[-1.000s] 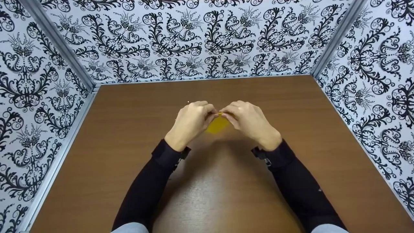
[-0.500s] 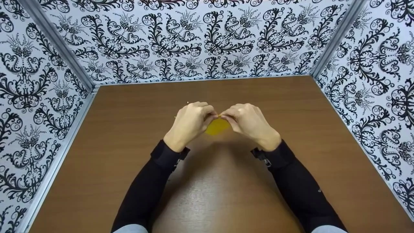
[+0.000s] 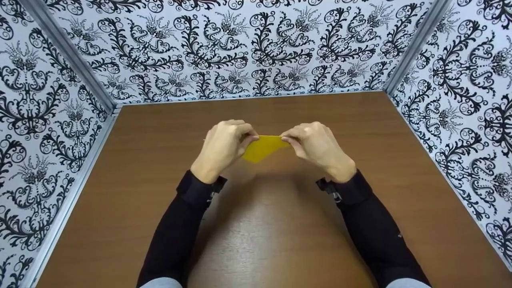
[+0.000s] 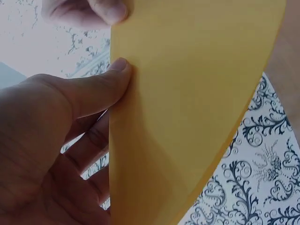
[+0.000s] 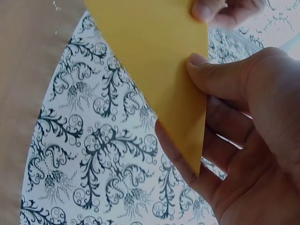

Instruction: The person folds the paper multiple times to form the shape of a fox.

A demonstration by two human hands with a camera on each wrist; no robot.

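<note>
A yellow sheet of paper [image 3: 262,148], folded to a slanted shape, hangs between both hands above the table. Its top edge runs straight from one hand to the other. My left hand [image 3: 224,146] pinches that edge near its left end, the thumb [image 4: 101,91] lying on the near face in the left wrist view. My right hand [image 3: 320,148] pinches the same edge further right. In the right wrist view the paper [image 5: 159,61] narrows to a point beside the palm, with the thumb [image 5: 220,77] on its face and the other fingers mostly behind it.
A brown wooden table [image 3: 256,232] lies below the hands, with their shadows on it. White walls [image 3: 224,48] with black scroll patterns stand at the back and both sides, with grey metal posts [image 3: 76,60] in the corners.
The hands were almost touching at the fingertips and have moved apart along the paper's top edge. More of the yellow paper shows between them now.
</note>
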